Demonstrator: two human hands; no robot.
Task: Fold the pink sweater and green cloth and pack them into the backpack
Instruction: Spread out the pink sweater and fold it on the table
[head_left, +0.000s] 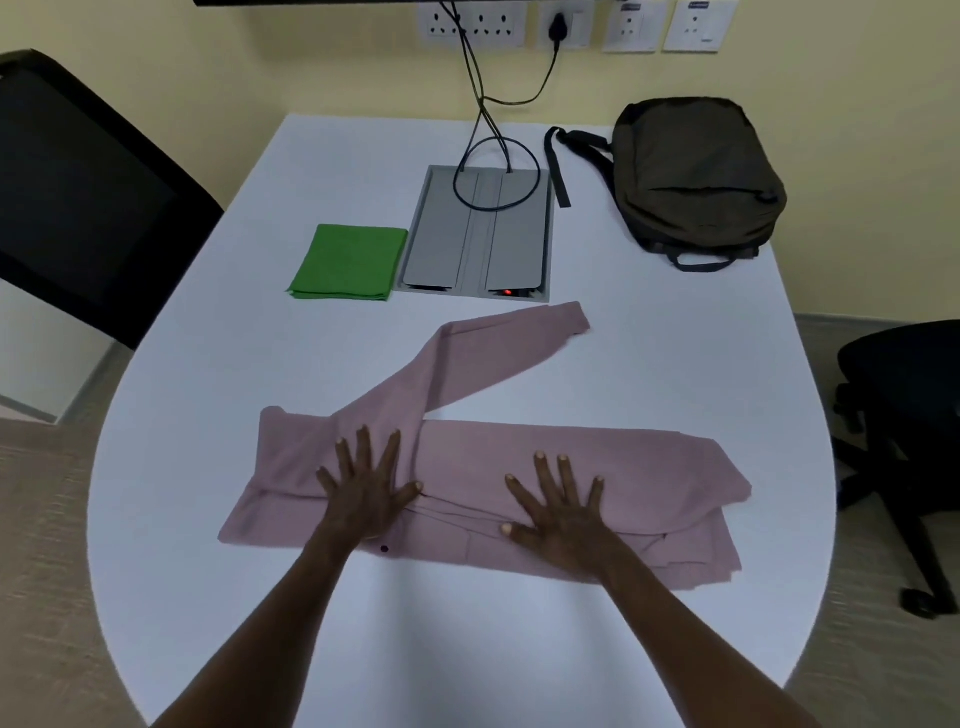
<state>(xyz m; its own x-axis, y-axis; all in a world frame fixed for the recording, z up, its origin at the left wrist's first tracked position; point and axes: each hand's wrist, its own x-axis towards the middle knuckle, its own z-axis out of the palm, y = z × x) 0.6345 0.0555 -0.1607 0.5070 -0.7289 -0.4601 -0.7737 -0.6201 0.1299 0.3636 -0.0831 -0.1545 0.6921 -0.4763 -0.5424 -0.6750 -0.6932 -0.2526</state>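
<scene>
Both forearms reach forward; the left hand (366, 486) and right hand (558, 512) lie flat, palms down, fingers spread.

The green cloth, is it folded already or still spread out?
Folded. The green cloth lies as a neat small rectangle with stacked layers showing at its near edge, beside the grey panel.

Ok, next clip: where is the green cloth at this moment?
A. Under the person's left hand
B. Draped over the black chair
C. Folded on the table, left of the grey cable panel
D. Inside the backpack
C: the green cloth lies folded flat on the table, just left of the grey cable panel, while both hands press on the pink sweater and the backpack sits apart.
</scene>
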